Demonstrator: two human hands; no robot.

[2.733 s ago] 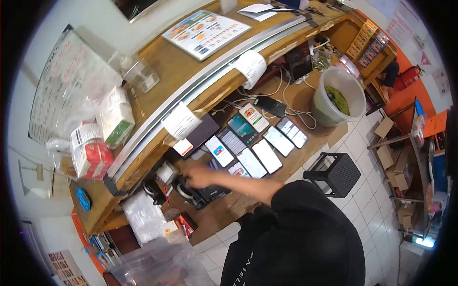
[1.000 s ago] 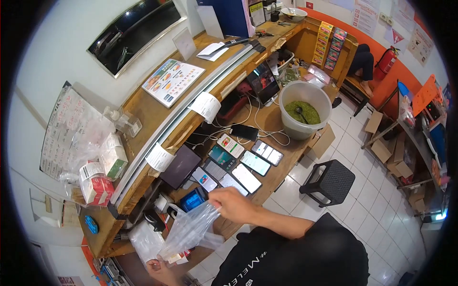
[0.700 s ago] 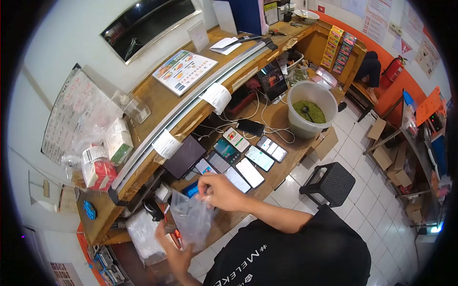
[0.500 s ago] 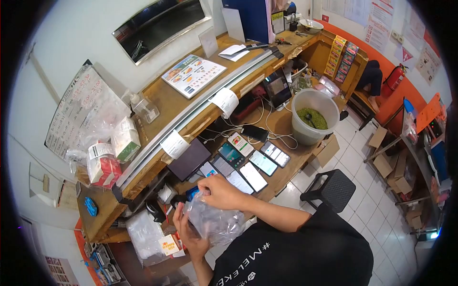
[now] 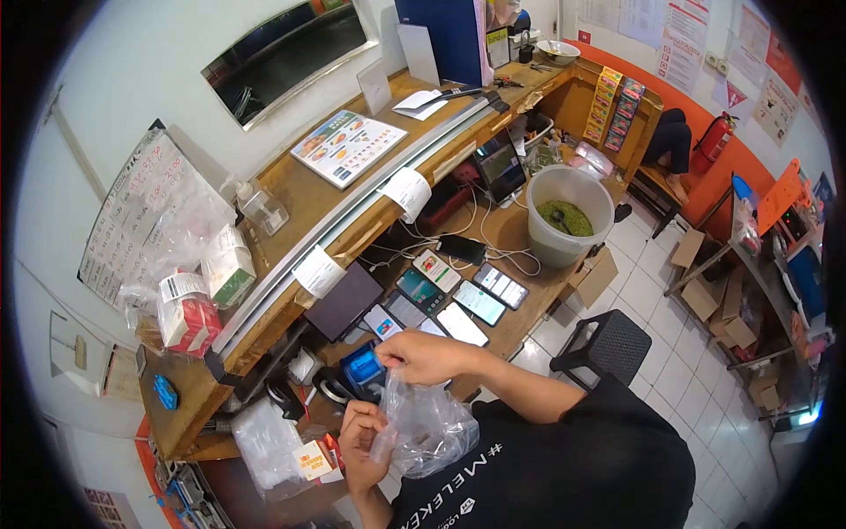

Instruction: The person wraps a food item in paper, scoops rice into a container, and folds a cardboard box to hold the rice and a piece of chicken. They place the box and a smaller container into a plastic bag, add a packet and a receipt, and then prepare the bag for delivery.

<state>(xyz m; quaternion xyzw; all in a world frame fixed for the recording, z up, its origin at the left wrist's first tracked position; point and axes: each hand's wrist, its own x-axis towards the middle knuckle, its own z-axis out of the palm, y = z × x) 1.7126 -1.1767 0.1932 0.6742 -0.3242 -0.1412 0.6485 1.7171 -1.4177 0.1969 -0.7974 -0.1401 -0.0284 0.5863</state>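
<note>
A clear plastic bag [image 5: 432, 434] hangs in front of my chest, its contents too blurred to name. The fingers of my right hand [image 5: 427, 356] are pinched on the gathered top of the bag. Lower and to the left, my left hand [image 5: 359, 445] has its fingers curled against the bag's side edge, gripping the film. Just beyond my hands is a blue-lit device [image 5: 363, 363] beside a black tape dispenser or roll [image 5: 333, 384]. Several phones, among them a white-screened phone [image 5: 463, 324], lie on the lower shelf past my right hand.
A bucket of green stuff [image 5: 571, 212] stands at the shelf's right end. A black stool [image 5: 608, 344] is on the tiled floor. Packed red and green boxes [image 5: 188, 322] sit on the counter's left end. Plastic bags [image 5: 266, 445] lie lower left. Another person's legs [image 5: 667, 141] show at the back.
The bag has swung down and right, and hangs longer below my right hand. My left hand has moved slightly down and right, its spread fingers now curled. The view has shifted slightly.
</note>
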